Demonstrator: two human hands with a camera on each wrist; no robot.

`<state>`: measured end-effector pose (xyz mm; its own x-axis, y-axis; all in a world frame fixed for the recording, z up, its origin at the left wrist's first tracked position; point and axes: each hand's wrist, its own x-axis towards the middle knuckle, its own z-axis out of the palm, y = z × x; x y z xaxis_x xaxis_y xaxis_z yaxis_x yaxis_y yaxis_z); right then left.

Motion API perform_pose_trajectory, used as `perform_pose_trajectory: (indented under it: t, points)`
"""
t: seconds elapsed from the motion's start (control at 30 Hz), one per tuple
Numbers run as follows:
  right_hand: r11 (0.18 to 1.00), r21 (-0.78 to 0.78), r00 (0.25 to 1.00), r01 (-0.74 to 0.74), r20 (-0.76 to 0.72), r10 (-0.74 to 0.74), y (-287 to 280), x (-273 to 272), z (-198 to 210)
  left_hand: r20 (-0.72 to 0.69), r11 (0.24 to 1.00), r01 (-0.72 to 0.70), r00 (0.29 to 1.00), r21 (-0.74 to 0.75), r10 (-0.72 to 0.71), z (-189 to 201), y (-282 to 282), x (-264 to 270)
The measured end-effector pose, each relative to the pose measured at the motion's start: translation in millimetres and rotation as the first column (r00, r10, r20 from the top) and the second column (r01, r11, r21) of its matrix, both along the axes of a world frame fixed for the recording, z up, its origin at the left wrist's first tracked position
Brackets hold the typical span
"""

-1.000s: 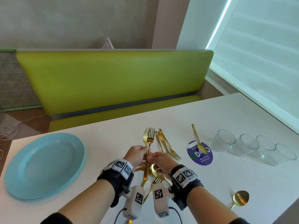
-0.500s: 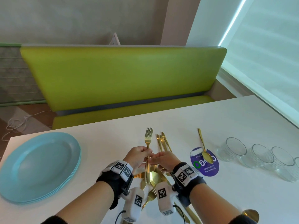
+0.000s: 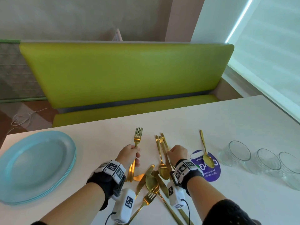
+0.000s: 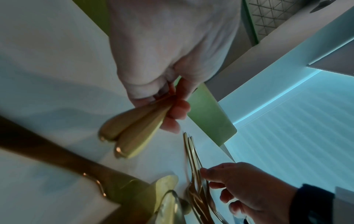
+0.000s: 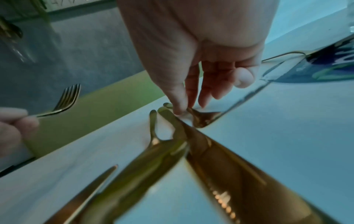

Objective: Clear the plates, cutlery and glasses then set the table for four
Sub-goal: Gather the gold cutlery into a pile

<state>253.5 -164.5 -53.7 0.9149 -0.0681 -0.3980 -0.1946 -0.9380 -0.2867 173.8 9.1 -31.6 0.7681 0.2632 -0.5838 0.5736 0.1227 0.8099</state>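
1. Left hand point(image 3: 129, 154): fingers curled round the handles of the held forks point(image 3: 137, 135), tines pointing away toward the green seat point(image 3: 126, 73). The left-wrist view shows two handle ends side by side under the fist, so the bundle is judged to be two forks.
2. Right hand point(image 3: 177, 153): lowered onto the loose gold cutlery point(image 3: 155, 176) lying on the white bench point(image 3: 211, 120). In the right-wrist view thumb and fingertips point(image 5: 179, 109) pinch at one thin handle end; whether it is lifted clear of the bench cannot be told.
3. Step in hand, as judged: sorting cutlery by kind. To do it well, take one piece only from the crossed pile, draw it out along its own length so neighbours do not drag, and lay it parallel with those already gripped.
4. Other task items: stacked blue plates point(image 3: 35, 164) at left; a lone spoon point(image 3: 205, 151) with its bowl resting on a purple sticker point(image 3: 209, 172); glasses point(image 3: 238, 153) in a row at right.
5. Hard to make out: the last glass is cut by the frame edge, so their count is uncertain. The pile overlaps under the right wrist, hiding which piece is a knife, fork or spoon. Both wrist views are motion-blurred near the lens.
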Motion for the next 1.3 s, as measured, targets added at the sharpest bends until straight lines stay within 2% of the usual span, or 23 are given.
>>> perform_pose_trajectory:
  t: [0.2, 0.27, 0.33, 0.43, 0.53, 0.67, 0.77, 0.87, 0.9, 1.0, 1.1, 1.17, 1.3]
  points:
    - [0.998, -0.031, 0.998, 0.046, -0.030, -0.047, -12.4, 2.1, 7.6, -0.013, 0.994, 0.061, 0.998, 0.092, -0.060, 0.4, 4.0, -3.3]
    - [0.994, -0.105, 0.998, -0.004, 0.055, 0.010, -17.0, 0.3, 20.1, -0.013, 0.987, 0.079, 0.997, 0.136, -0.078, 2.2, 6.7, -3.9]
    - [0.970, -0.208, 0.977, -0.123, 0.144, 0.155, -17.5, -6.2, 39.0, -0.019, 0.976, 0.098, 0.995, 0.194, -0.096, 4.4, 10.0, -4.8]
    - [0.868, -0.312, 0.874, -0.386, 0.178, 0.453, -9.4, -26.9, 69.9, -0.033, 0.957, 0.135, 0.991, 0.257, -0.131, 9.3, 14.2, -8.4]
    - [0.709, -0.373, 0.731, -0.598, 0.107, 0.674, 6.3, -56.2, 90.0, -0.029, 0.946, 0.195, 0.981, 0.260, -0.194, 16.4, 15.6, -19.2]
    - [0.530, -0.432, 0.567, -0.730, 0.050, 0.822, 34.2, -97.4, 100.3, -0.074, 0.916, 0.349, 0.937, 0.200, -0.341, 26.4, 14.1, -44.6]
    - [0.470, -0.457, 0.514, -0.755, 0.034, 0.857, 53.8, -122.2, 100.6, -0.100, 0.822, 0.535, 0.845, 0.196, -0.526, 34.3, 13.4, -67.7]
    - [0.460, -0.452, 0.505, -0.764, 0.022, 0.863, 67.2, -142.5, 101.2, -0.116, 0.700, 0.675, 0.734, 0.232, -0.669, 38.6, 16.6, -90.6]
    - [0.461, -0.451, 0.508, -0.764, 0.020, 0.861, 70.4, -148.9, 101.8, -0.116, 0.680, 0.693, 0.716, 0.237, -0.689, 39.6, 18.3, -97.2]
    - [0.476, -0.448, 0.527, -0.757, 0.012, 0.850, 76.9, -165.4, 99.8, -0.051, 0.714, 0.696, 0.718, 0.077, -0.694, 42.7, 21.4, -117.0]
    - [0.480, -0.451, 0.531, -0.753, 0.014, 0.847, 80.8, -178.7, 95.0, -0.048, 0.730, 0.683, 0.730, 0.029, -0.682, 43.3, 24.8, -132.8]
    - [0.501, -0.440, 0.541, -0.745, 0.041, 0.840, 82.6, -186.0, 91.4, -0.048, 0.718, 0.695, 0.719, 0.040, -0.694, 39.5, 27.3, -141.4]
    - [0.599, -0.380, 0.594, -0.705, 0.145, 0.791, 85.7, -197.9, 83.5, -0.058, 0.709, 0.697, 0.717, 0.112, -0.695, 32.0, 33.8, -151.9]
